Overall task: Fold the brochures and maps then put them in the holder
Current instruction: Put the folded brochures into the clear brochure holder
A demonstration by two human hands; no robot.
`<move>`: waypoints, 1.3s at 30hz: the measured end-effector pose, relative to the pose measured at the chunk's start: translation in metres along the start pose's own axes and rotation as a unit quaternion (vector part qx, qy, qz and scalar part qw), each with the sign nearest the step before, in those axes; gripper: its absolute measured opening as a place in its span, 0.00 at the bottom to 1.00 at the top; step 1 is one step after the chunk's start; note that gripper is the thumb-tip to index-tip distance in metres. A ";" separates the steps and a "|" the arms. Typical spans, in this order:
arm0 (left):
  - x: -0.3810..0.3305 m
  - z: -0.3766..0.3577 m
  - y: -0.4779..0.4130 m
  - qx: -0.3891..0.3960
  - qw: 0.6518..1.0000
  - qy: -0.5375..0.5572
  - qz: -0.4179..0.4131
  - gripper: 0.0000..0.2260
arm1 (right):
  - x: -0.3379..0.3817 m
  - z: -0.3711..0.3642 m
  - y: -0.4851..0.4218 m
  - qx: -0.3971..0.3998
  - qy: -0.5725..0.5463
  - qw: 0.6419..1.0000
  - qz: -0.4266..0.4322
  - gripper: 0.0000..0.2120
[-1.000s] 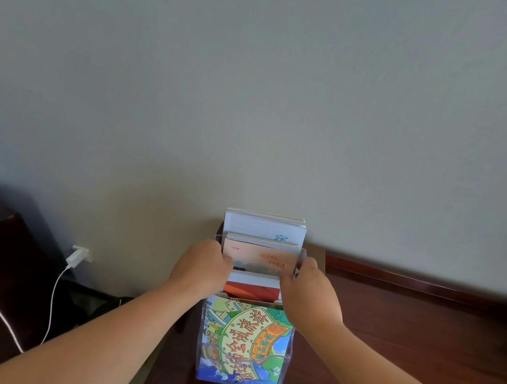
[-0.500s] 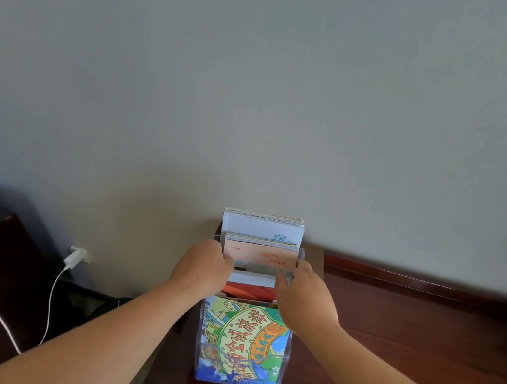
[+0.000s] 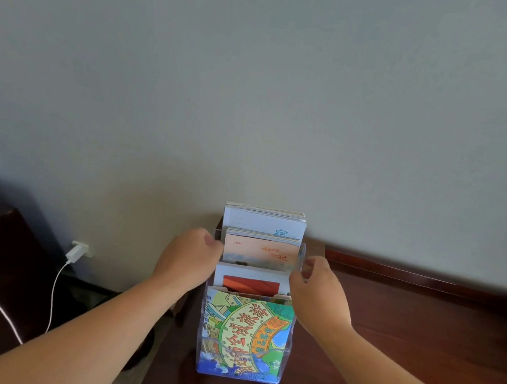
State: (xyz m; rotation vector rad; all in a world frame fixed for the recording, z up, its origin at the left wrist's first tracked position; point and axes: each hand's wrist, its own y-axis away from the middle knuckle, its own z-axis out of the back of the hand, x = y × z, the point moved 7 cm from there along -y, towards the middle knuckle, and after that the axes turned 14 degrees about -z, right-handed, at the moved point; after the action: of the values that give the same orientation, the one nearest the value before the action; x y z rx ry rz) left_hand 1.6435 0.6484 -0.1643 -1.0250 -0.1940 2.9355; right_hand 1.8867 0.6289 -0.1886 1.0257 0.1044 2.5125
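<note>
Dark wood surface (image 3: 401, 348) against a plain grey wall (image 3: 255, 98). Clear tiered holder (image 3: 291, 346) stands upright on it, close to the surface's left edge, and all tiers are loaded. Colourful map (image 3: 245, 331) sits in the front tier, the red-and-white brochure (image 3: 252, 282) behind it, then the orange brochure (image 3: 260, 252), with the pale blue stack (image 3: 264, 222) at the back standing tallest.

Left hand (image 3: 190, 257) is against the holder's upper left side, fingers curled. Can't tell whether they grip the wall, since the fingertips are hidden. Right hand (image 3: 318, 292) is at the upper right side, and its thumb and fingers look pinched on the clear wall. Neither hand carries a loose sheet. Filling looks done; this reads as squaring up or shifting the holder.

Risks:
- Both hands act high on a tall, narrow, loaded holder, so an uneven push could tip it backward or sideways.
- Any slide to the left could take it off the surface edge.
- Slick acrylic could slip out of a light pinch.
- A jolt could skew the back stack.

Further left, a white charger (image 3: 77, 251) is plugged into the wall and its cable (image 3: 53, 296) hangs down, well apart from the holder.
</note>
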 end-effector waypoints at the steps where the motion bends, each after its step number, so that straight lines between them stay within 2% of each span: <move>1: 0.007 0.000 0.003 -0.007 1.000 0.012 0.015 0.11 | -0.003 0.001 -0.001 -0.003 -0.014 1.000 -0.001 0.17; 4: 0.025 -0.016 0.012 0.012 0.991 0.111 0.070 0.12 | -0.018 -0.004 -0.003 0.018 -0.059 0.997 -0.043 0.20; 6: 0.034 -0.033 0.024 0.025 0.960 0.237 0.149 0.12 | -0.030 -0.015 -0.002 0.076 -0.110 0.985 -0.107 0.19; 8: 0.038 -0.049 0.038 0.051 0.917 0.332 0.216 0.12 | -0.040 -0.030 0.004 0.155 -0.197 0.951 -0.183 0.16; 10: 0.040 -0.058 0.043 0.074 0.900 0.363 0.228 0.14 | -0.045 -0.042 0.008 0.202 -0.246 0.922 -0.220 0.18; 16: 0.047 -0.065 0.037 0.057 0.902 0.369 0.218 0.15 | -0.044 -0.048 0.006 0.193 -0.256 0.921 -0.222 0.18; 30: 0.047 -0.073 0.033 0.080 0.897 0.388 0.197 0.14 | -0.053 -0.045 0.005 0.167 -0.277 0.916 -0.238 0.19; 39: -0.014 -0.117 0.038 0.129 0.884 0.411 0.180 0.16 | -0.105 0.008 -0.002 0.130 -0.296 0.911 -0.255 0.22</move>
State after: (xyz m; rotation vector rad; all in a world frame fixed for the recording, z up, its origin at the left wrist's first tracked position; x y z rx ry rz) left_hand 1.7276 0.6222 -0.2513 -2.2932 0.4382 2.3626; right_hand 1.9599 0.5873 -0.2520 1.5841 0.4672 1.6702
